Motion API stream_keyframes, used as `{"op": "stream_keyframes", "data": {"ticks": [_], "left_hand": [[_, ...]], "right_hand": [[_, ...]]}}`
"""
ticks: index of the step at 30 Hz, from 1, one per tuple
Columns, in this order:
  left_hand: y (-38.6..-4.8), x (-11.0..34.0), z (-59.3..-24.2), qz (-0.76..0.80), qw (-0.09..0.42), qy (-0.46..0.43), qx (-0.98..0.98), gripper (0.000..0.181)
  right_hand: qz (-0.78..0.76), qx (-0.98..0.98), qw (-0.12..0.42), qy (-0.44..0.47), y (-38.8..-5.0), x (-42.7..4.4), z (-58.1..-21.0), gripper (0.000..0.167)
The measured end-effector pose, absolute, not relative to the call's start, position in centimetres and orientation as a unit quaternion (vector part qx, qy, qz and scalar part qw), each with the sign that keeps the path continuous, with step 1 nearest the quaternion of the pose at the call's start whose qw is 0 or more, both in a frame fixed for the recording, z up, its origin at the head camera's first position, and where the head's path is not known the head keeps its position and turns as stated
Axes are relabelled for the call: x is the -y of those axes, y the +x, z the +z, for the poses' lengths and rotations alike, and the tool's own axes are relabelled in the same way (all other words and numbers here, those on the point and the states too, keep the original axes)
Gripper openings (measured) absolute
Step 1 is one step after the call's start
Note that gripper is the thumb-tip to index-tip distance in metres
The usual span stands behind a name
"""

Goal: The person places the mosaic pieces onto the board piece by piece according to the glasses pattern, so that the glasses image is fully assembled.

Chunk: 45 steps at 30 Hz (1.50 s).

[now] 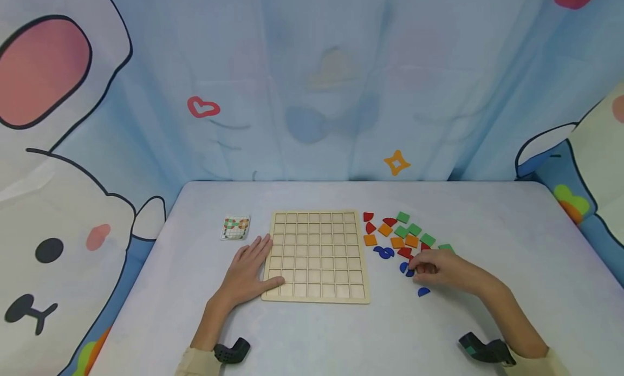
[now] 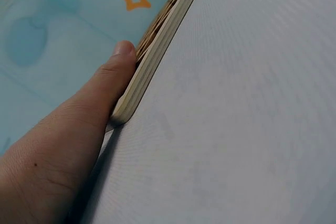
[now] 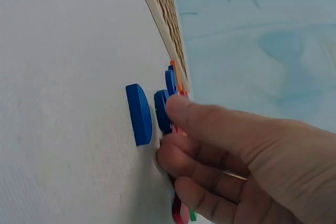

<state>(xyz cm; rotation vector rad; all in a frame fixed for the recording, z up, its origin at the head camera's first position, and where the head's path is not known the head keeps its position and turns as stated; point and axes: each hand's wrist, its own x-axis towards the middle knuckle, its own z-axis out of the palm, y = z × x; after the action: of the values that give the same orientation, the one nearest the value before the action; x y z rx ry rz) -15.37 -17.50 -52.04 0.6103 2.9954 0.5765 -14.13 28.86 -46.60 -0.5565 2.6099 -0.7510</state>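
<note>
A wooden grid board [image 1: 316, 257] with raised square cells lies on the table. My left hand [image 1: 248, 270] rests on its left side with fingers spread, the thumb [image 2: 113, 77] over the front edge. To the board's right, my right hand [image 1: 441, 268] is over loose flat pieces, its fingers partly curled. In the right wrist view, the thumb tip [image 3: 179, 106] is right by a blue half-round piece [image 3: 161, 113]; whether it pinches a piece is hidden. Another blue half-round piece [image 1: 423, 292] lies apart, nearer the front.
Green squares [image 1: 414, 229], orange squares [image 1: 384, 229] and red rounded pieces [image 1: 369, 228] lie scattered right of the board, several of each. A small card with a coloured pattern [image 1: 235, 227] lies to the board's left. Behind the table hangs a printed blue curtain [image 1: 312, 83].
</note>
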Motion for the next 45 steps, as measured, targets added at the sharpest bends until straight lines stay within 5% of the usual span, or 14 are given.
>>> {"op": "stream_keyframes", "data": {"ticks": [17, 45], "left_hand": [[-15.2, 17.6, -51.9, 0.187, 0.018, 0.218, -0.958, 0.105], [-14.8, 17.7, -51.3, 0.202, 0.070, 0.235, -0.948, 0.128]], "right_hand": [[-0.115, -0.977, 0.112, -0.142, -12.5, -24.8, -46.0, 0.015], [-0.152, -0.975, 0.093, -0.132, -12.3, -24.8, -45.5, 0.015]]}}
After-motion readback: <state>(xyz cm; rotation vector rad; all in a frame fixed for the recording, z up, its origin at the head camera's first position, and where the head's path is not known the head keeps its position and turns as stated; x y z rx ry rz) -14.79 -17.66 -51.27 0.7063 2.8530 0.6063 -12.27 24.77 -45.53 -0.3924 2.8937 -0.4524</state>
